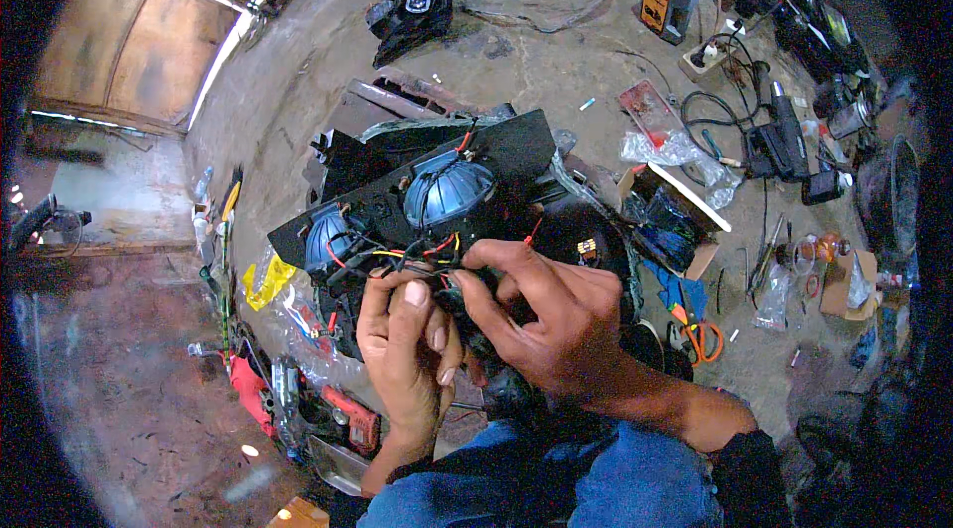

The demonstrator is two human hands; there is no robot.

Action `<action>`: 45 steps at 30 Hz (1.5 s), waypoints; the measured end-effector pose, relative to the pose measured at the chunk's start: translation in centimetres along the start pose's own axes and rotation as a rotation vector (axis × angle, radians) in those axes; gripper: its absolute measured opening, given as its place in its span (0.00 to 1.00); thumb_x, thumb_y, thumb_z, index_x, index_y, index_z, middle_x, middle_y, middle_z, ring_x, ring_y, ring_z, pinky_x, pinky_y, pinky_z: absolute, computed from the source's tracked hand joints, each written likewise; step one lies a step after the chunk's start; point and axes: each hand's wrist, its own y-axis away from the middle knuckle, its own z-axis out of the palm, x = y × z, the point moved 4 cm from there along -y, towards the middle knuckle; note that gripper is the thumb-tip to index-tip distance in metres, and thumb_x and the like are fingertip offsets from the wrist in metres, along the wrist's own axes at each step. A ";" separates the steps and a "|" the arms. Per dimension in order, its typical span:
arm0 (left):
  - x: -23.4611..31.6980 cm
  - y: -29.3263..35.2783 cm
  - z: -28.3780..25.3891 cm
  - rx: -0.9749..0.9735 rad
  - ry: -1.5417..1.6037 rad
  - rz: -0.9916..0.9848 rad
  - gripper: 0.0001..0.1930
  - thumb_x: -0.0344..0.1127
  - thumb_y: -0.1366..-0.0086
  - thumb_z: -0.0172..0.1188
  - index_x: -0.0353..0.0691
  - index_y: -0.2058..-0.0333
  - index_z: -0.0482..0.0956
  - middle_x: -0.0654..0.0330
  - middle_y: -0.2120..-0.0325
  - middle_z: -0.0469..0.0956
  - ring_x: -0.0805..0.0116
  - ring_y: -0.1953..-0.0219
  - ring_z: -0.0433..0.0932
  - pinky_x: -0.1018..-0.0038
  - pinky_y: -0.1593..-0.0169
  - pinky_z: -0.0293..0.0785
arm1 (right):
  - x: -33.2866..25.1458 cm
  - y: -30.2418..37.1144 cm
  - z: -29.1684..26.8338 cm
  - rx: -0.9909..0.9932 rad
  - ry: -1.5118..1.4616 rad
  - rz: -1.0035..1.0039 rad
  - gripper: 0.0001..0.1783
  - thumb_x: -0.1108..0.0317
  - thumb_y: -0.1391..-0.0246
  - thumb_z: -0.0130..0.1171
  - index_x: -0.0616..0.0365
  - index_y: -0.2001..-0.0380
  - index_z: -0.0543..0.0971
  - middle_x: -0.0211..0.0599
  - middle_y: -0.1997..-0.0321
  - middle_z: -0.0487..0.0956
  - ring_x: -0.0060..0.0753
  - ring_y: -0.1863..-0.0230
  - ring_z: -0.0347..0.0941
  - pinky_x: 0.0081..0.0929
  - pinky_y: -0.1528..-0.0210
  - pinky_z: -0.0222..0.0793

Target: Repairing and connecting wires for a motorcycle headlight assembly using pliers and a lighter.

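Here the left hand (405,344) pinches the bunch of red, yellow and black wires (417,255) on the back of a black lamp part (427,191), near the floor's (556,71) front edge. The right hand (541,315) grips those wires too. It looks like wiring work; next needs small, careful finger moves.

One head-worn fisheye camera looks steeply down, close over the lap and cluttered concrete floor (556,71).

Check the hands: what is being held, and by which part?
Both the left hand and the right hand pinch the bundle of coloured wires at the back of the black headlight housing, near its lower edge.
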 end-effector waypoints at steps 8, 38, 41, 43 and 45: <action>0.6 -0.2 0.4 0.020 0.030 -0.025 0.10 0.38 0.21 0.58 0.38 0.52 0.76 0.67 0.82 0.66 0.81 0.91 0.58 0.80 0.88 0.53 | -0.2 -0.3 0.1 0.012 0.031 -0.028 0.13 0.70 0.45 0.76 0.54 0.57 0.84 0.28 0.77 0.83 0.25 0.79 0.82 0.27 0.75 0.74; -0.8 0.0 2.2 0.158 0.011 0.140 0.09 0.36 0.19 0.58 0.36 0.55 0.75 0.72 0.81 0.67 0.86 0.82 0.60 0.82 0.78 0.53 | 0.4 0.0 0.6 -0.058 -0.071 0.058 0.14 0.64 0.42 0.74 0.53 0.56 0.84 0.32 0.67 0.87 0.37 0.71 0.86 0.34 0.68 0.81; -1.1 0.0 1.8 0.154 -0.041 0.180 0.09 0.36 0.20 0.59 0.36 0.55 0.75 0.72 0.80 0.68 0.86 0.81 0.60 0.82 0.76 0.53 | 0.4 -0.2 0.5 -0.038 -0.154 0.099 0.12 0.73 0.44 0.74 0.57 0.56 0.86 0.34 0.69 0.88 0.25 0.73 0.86 0.25 0.69 0.79; -0.9 0.2 2.1 0.145 -0.081 0.164 0.08 0.38 0.19 0.57 0.40 0.57 0.74 0.73 0.79 0.67 0.87 0.80 0.59 0.82 0.75 0.53 | 0.4 -0.3 0.4 -0.073 -0.165 0.106 0.12 0.72 0.44 0.74 0.58 0.56 0.86 0.35 0.70 0.88 0.26 0.73 0.86 0.25 0.68 0.80; -0.9 0.2 2.1 0.137 -0.122 0.147 0.08 0.39 0.18 0.56 0.43 0.59 0.73 0.75 0.77 0.65 0.87 0.79 0.58 0.83 0.75 0.54 | 0.4 -0.4 0.5 -0.067 -0.167 0.091 0.12 0.72 0.44 0.73 0.57 0.56 0.86 0.35 0.71 0.88 0.26 0.73 0.86 0.25 0.68 0.80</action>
